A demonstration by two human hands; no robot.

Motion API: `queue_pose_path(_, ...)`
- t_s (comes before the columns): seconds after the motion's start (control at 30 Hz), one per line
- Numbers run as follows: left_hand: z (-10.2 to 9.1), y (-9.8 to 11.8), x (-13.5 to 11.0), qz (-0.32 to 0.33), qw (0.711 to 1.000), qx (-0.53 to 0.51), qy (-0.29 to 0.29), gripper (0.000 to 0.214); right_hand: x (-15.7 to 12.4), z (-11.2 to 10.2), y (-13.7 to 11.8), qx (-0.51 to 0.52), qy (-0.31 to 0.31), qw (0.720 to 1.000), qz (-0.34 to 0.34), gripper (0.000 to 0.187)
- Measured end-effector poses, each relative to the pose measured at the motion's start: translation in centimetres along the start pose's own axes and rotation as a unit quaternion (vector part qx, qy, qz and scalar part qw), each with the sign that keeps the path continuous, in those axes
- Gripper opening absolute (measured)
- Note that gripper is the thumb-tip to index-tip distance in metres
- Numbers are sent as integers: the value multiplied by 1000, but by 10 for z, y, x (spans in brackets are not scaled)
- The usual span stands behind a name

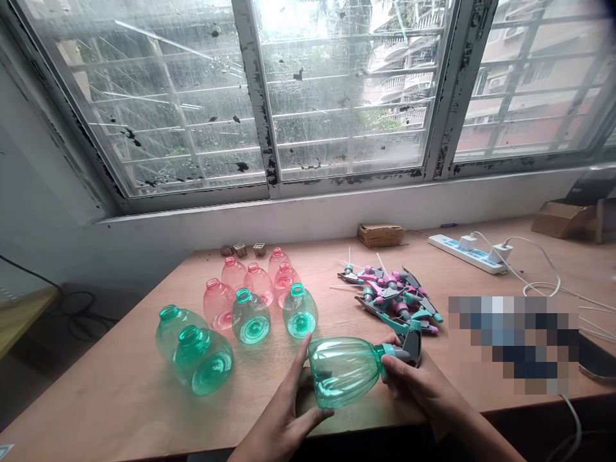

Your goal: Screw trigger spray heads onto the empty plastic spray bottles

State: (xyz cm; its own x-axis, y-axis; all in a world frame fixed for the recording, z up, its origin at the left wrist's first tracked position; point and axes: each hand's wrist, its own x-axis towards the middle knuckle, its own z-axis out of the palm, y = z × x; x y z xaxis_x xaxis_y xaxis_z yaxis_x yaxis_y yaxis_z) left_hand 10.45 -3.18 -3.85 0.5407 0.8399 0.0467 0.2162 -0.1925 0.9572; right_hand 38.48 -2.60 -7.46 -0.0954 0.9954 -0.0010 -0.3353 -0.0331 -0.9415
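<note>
Okay, one green bottle (344,372) is in work, lying on its side at the near edge of the tabletop (120,404), around the middle, base to the left and neck to the right; can't tell if it rests on the wood. Left hand (289,407): grip spread wide, thumb and fingers either side of the bottle's base. Right hand (409,378): grip curled close round the neck end, thumb on the collar of the spray head (412,346) fitted there; some fingers hidden. Head looks seated, but whether it's fully tight can't be told. Progress, judging by how things lie: this is the only bottle in view with a head on, so likely early on. Left over: four other green bottles (251,321) and five pink bottles (219,305), all upright with bare necks, grouped on the left half from the middle toward the far edge. Loose spray heads (397,298), pink and teal with grey, sit heaped right of centre, several with thin tubes sticking out; too tangled to count. Also along the far edge: small blocks (259,249) behind the pink ones, a brown packet (381,235) mid-edge, a white power strip (466,254) further right, a cardboard box (561,219) by the far right corner.
</note>
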Motion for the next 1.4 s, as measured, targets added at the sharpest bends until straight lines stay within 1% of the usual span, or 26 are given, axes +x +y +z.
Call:
queue_pose_path(0.1, 1, -1, 1, 6, 1000, -10, -7, 94, -1, 1, -1, 5, 4, 1000, 5, 48)
queue_pose_path(0.23, 3, 3, 2, -14, 1000, -19, 13, 107, -2, 2, -4, -2, -2, 1000, 6, 48)
queue_pose_path(0.3, 4, 5, 1, -31, 999, -29, 24, 109, -2, 2, -5, -6, -3, 1000, 6, 48)
queue_pose_path(0.47, 2, 8, 0, -54, 998, 10, 35, 97, -2, 2, -4, -11, -3, 1000, 6, 48)
queue_pose_path(0.67, 2, 12, 3, -32, 999, -10, 27, 101, -1, 2, -2, -4, 5, 1000, 6, 50)
queue_pose_path(0.77, 3, 15, 4, -36, 999, -19, 26, 101, -1, 2, -1, 3, 7, 1000, 9, 51)
queue_pose_path(0.97, 3, 11, 4, -54, 997, -44, 31, 115, -1, 2, -3, -4, 0, 1000, 6, 49)
queue_pose_path(1.17, 2, 10, 3, -56, 998, -18, 28, 95, -2, 1, -2, 0, 4, 1000, 8, 47)
queue_pose_path(1.4, 1, 7, 2, -51, 998, -5, 30, 95, -1, 1, -2, -2, -8, 1000, 4, 47)
